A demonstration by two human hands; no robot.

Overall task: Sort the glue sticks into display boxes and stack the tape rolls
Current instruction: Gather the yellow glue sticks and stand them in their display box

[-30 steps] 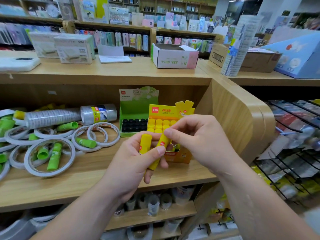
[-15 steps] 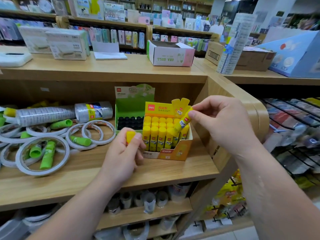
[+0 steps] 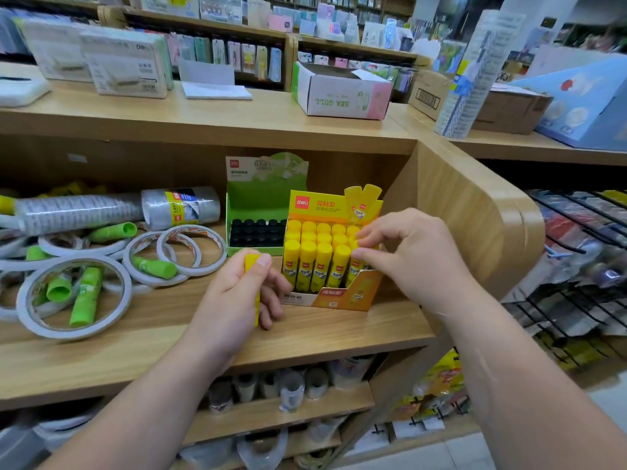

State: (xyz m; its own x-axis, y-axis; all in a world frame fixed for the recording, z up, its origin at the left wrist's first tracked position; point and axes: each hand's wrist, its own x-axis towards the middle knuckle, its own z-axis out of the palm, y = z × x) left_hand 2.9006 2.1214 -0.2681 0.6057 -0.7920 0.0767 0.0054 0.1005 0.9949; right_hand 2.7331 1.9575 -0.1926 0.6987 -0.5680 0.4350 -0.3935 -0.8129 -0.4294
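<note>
Gripping a glue stick [image 3: 252,266] upright, the left hand [image 3: 234,300] sits just left of the yellow box [image 3: 339,296] — its slots lie rightward, slightly beyond. The right hand [image 3: 407,259] is nearer, pinching a corner stick [image 3: 356,269]; tape rolls [image 3: 74,296] lie loose further left.

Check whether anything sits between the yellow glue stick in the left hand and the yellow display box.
Nothing lies between the glue stick in the left hand and the yellow display box. The right hand, though, covers the box's right end, pinching a boxed stick there.
</note>
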